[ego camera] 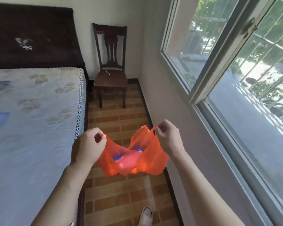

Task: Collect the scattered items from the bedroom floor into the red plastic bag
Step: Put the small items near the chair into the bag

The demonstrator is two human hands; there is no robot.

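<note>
While standing between bed [39, 111] and window [235, 70], left hand [88, 147] and right hand [167, 137] pinch the red plastic bag [132, 159] handles, fingers clamped, spreading its mouth over collected items.

Red plastic bag [147, 154] thin, translucent, glossy; chair [111, 66] dark polished wood; floor [121, 201] matt brick-pattern tile.

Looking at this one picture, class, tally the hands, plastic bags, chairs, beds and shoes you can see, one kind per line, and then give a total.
Hands: 2 (left hand, right hand)
Red plastic bag: 1
Chair: 1
Bed: 1
Shoe: 1
Total: 6
</note>
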